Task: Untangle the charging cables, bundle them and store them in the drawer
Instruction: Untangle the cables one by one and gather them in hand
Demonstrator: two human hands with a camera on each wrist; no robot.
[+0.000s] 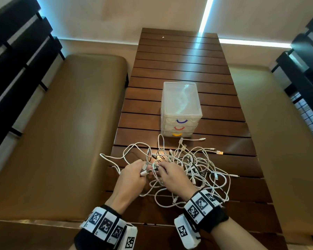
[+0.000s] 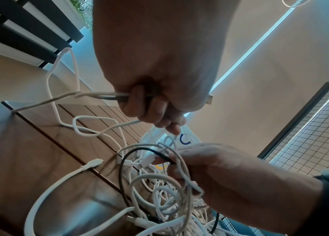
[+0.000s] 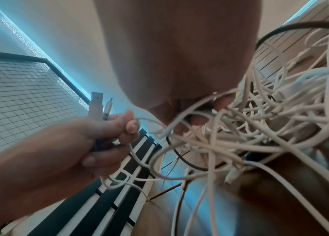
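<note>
A tangle of white charging cables [image 1: 192, 165], with a black one among them, lies on the near half of the slatted wooden table [image 1: 179, 56]. My left hand [image 1: 134, 173] grips two plug ends [image 3: 98, 103] of the cables in its curled fingers [image 2: 139, 103]. Beside it, my right hand [image 1: 170, 173] pinches cable strands [image 2: 171, 159] at the left edge of the tangle. Beyond the tangle stands a clear plastic drawer unit [image 1: 181, 109]; its three drawers, with purple, red and yellow handles, are closed.
Tan padded benches [image 1: 70, 123] run along both sides of the table. Loose plug ends [image 1: 219, 152] stick out of the tangle toward the drawer unit and the right. Black slatted screens stand at the far left and right.
</note>
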